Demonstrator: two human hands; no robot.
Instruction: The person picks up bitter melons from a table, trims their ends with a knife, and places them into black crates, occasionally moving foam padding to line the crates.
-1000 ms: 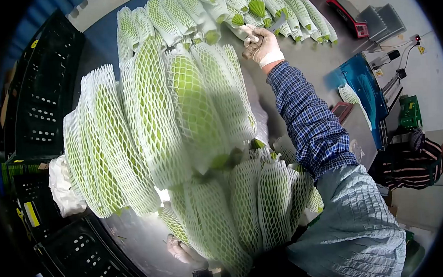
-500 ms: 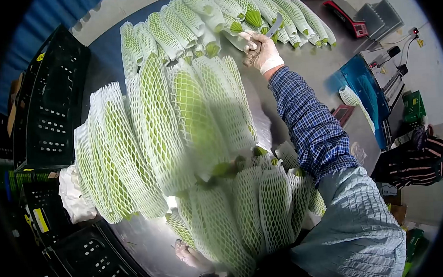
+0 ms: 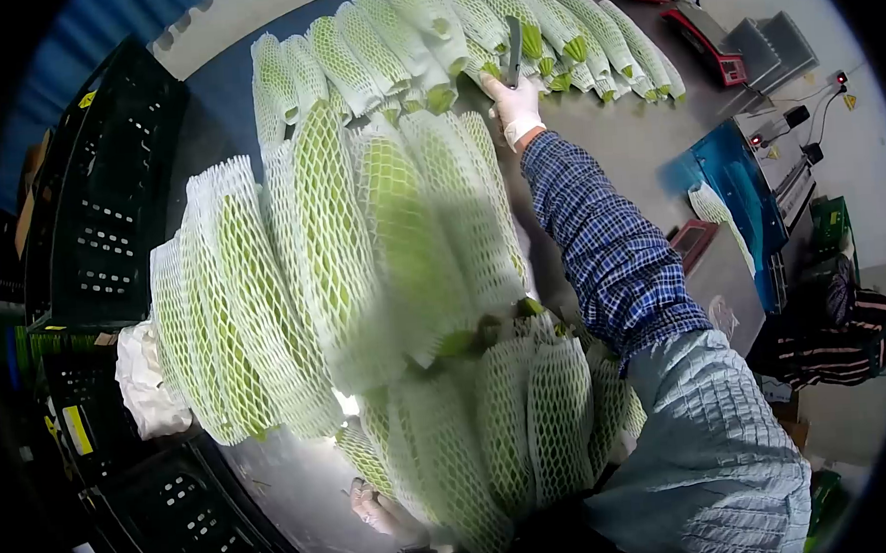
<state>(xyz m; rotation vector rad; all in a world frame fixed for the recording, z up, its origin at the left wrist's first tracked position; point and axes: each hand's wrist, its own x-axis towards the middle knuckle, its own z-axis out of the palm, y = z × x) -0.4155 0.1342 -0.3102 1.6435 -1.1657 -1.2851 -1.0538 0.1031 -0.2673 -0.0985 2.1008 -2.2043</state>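
Observation:
My right hand, in a pale glove, is closed around a knife whose blade points up and away. Its fingers are right at the stem end of a long green gourd in a white foam net, in the far row. At the bottom, my left hand, also gloved, has its fingers curled beside a netted gourd; I cannot tell what it grips. Several more netted gourds lie close to my body, partly over the left forearm. A bigger netted pile fills the middle.
Black plastic crates stand along the left, near a white crumpled bag. Red scales are at the far right of the metal table. A blue tray and a person in striped clothing are at right.
My right hand has moved slightly left and turned; the knife blade now stands more upright. The view has shifted a little. My left hand stays low by the netted gourds.

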